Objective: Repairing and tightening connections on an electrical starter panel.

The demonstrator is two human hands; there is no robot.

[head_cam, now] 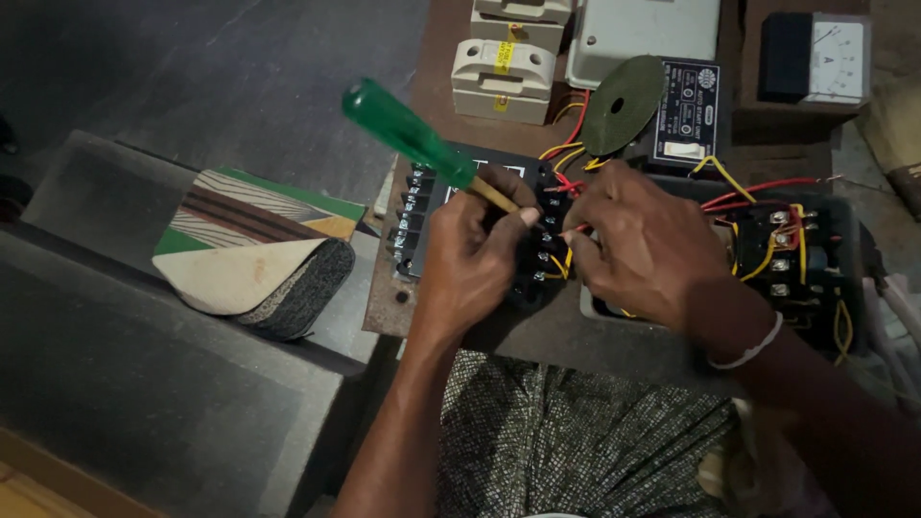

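My left hand (475,254): grip closed round screwdriver (422,144), green handle tilted up-left, tip hidden behind fingers at black terminal block (422,225). My right hand (643,245): grip pinches red wire (574,230) just beside tip. Block under both hands, on brown table (547,336). White switch units (504,72) beyond.

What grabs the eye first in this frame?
The bright green-handled screwdriver, held by the left hand, juts up and to the left from the middle of the frame over a black terminal block. Just right of it, the right hand pinches at red and yellow wires at the block's edge. A dark green disc lies above the hands, beside two cream fuse holders.
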